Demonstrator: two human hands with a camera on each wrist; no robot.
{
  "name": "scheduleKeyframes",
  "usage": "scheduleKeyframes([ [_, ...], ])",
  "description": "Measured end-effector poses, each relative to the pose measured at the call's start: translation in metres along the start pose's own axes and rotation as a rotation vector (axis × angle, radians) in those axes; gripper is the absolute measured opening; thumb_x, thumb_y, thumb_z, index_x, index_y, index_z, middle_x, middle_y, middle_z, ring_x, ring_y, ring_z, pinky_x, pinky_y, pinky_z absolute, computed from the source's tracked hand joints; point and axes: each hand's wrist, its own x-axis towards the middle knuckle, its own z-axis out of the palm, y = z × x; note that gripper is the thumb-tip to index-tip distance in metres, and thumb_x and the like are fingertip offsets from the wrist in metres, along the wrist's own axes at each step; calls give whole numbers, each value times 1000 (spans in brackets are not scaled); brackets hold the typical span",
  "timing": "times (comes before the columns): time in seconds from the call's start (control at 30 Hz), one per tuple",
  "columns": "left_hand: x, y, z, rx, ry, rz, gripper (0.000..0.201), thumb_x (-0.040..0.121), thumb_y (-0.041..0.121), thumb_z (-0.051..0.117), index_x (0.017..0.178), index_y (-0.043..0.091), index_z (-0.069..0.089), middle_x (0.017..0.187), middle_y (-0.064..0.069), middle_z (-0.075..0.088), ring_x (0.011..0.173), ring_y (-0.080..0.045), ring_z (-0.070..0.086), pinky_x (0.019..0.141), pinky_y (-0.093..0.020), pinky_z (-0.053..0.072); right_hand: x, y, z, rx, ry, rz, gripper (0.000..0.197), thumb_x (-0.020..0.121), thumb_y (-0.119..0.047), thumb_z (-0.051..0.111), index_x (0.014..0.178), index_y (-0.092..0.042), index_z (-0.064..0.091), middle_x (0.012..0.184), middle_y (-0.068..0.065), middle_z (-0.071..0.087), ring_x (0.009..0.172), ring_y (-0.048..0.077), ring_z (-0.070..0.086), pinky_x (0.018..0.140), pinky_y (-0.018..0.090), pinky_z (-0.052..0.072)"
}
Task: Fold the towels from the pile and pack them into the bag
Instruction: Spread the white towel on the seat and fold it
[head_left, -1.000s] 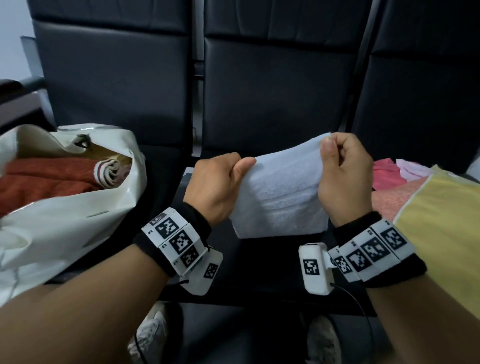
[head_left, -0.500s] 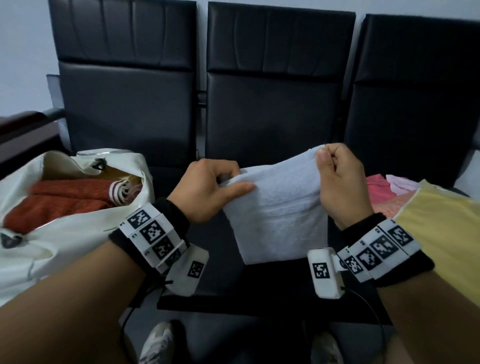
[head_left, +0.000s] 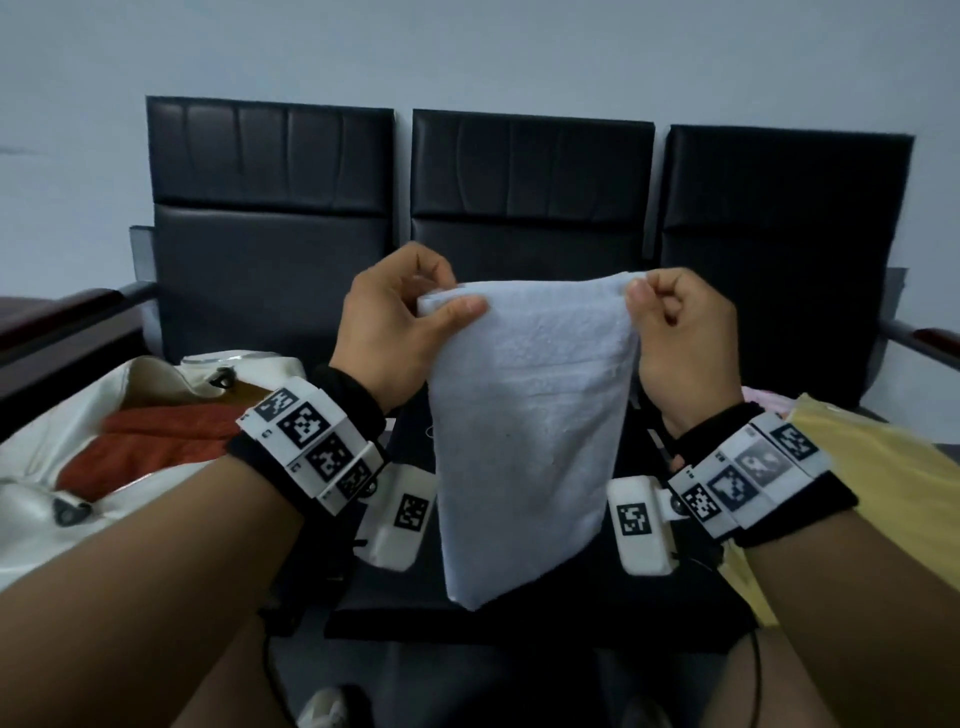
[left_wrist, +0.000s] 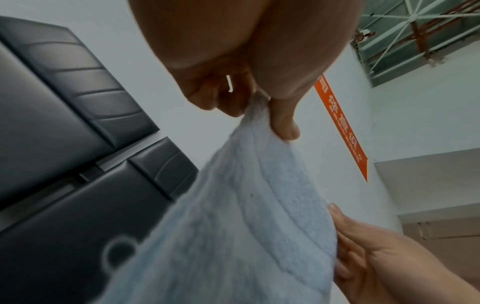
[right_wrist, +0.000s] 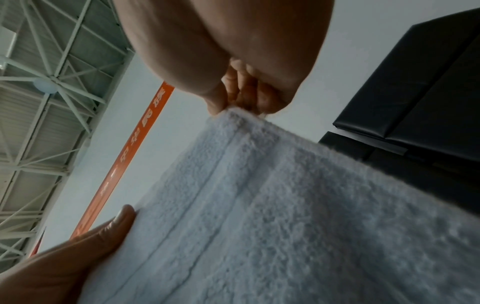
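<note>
Compared with a second ago, the white towel (head_left: 524, 431) has been raised from waist level to the centre of the frame and is now hung full length, its top edge pulled level. That edge is pinched at its left corner by the left hand (head_left: 395, 332), thumb pressed on the front and fingers curled behind, and at its right corner by the right hand (head_left: 675, 343), fingers clamped together on the cloth. The step is judged to be squaring up before a further fold. The towel is thick looped terry with woven ribbed bands, doubled into a long rectangle. At lower left the cream bag (head_left: 62, 467) is seen open, a rust-red towel (head_left: 150, 441) packed inside; the bag looks smooth and slightly glossy. A yellow cloth (head_left: 883, 478) lies at right.
</note>
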Motion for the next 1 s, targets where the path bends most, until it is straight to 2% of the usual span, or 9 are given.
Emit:
scheduleKeyframes([
  [0.1,0,17,-11,94,-15,-55,39,76,35,89,108,24,71,86,4,75,82,-11,73,74,-32,61,0,-14,-10,7,-13,3,8,100,-21,61,107,-18,65,84,-7,71,79,-1,67,77,19,55],
  [0.17,-1,26,-16,110,-39,-80,27,75,32,90,96,23,76,86,6,77,84,-9,74,78,-34,62,0,-19,-14,-13,-42,6,17,99,-18,63,115,-20,66,89,-5,74,88,2,70,87,24,56],
  [0.23,-3,31,-18,142,-55,-90,17,76,31,89,84,23,77,82,7,77,80,-8,74,74,-32,62,0,-20,-16,-52,-58,-6,12,97,-18,65,105,-23,73,91,-5,76,90,7,72,90,35,58],
  [0.4,-6,27,-17,268,-37,-123,18,82,42,83,79,28,72,78,8,72,79,-13,71,73,-36,61,-5,-15,-12,-154,-109,61,15,101,-26,59,92,-20,71,74,1,71,67,16,65,73,44,59],
  [0.57,-7,13,-5,244,-68,-207,18,92,34,75,84,20,66,81,-1,73,61,-12,74,54,-29,54,-10,-5,-2,-90,-187,135,17,106,-20,49,106,-9,61,77,4,69,58,11,71,48,23,49],
  [0.67,0,-1,0,303,-109,-235,19,95,34,71,85,19,65,79,-2,69,50,-13,70,48,-27,53,-8,2,8,74,-242,210,16,108,-17,44,113,-6,54,102,12,68,75,19,77,60,27,60],
  [0.77,13,-19,6,339,-104,-261,19,97,35,67,84,21,63,83,-1,67,46,-11,65,46,-23,52,4,17,21,126,-271,270,15,108,-16,42,114,-6,52,108,14,66,82,20,77,72,31,63],
  [0.9,43,-40,19,182,-33,-321,17,97,28,68,83,19,63,87,-9,72,67,-19,75,65,-38,64,33,36,45,181,-255,279,12,108,-15,42,104,-12,53,115,15,65,92,20,75,79,30,62],
  [1.0,76,-48,25,226,-11,-242,19,93,32,70,78,24,61,74,3,65,72,-18,65,69,-36,58,69,43,58,204,-202,211,12,107,-14,43,105,-13,54,120,17,63,107,24,70,90,35,60],
])
